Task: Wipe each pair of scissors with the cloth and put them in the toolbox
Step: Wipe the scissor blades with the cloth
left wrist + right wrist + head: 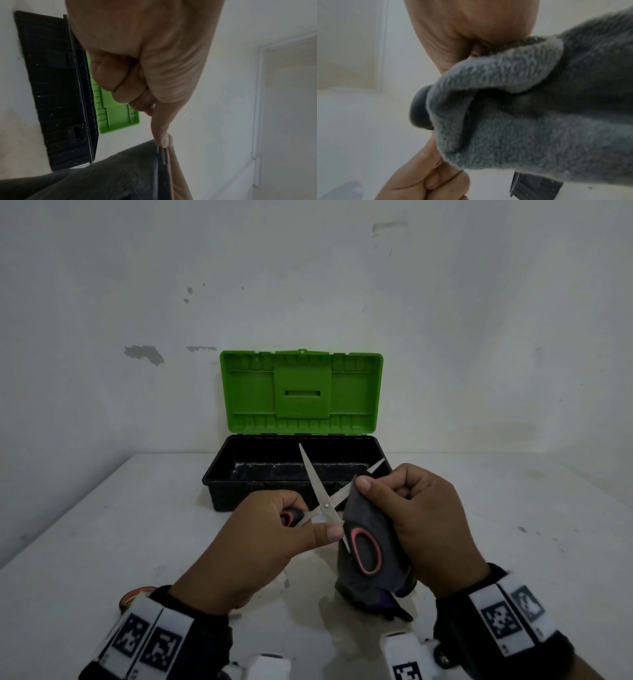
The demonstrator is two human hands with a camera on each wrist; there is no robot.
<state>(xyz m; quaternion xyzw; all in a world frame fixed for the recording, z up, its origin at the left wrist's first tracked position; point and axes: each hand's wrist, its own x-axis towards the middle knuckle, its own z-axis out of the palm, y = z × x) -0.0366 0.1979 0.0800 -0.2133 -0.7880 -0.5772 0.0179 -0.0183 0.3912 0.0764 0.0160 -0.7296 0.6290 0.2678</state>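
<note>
Scissors [323,501] with black-and-red handles are held open in the air above the white table [102,525], just in front of the toolbox [260,470], whose green lid [301,392] stands up against the wall. The left hand [260,539] curls round one handle loop, thumb pressed near the pivot. The right hand [421,522] pinches the grey cloth [366,518] over the right-pointing blade, whose tip pokes out beyond the fingers; the other blade points up and away toward the box. The wrapped blade's long axis runs from the pivot out to the right, so the wiping stroke probably follows that line, the right hand sliding outward. Another handle seems to lie under the cloth, unclear.
</note>
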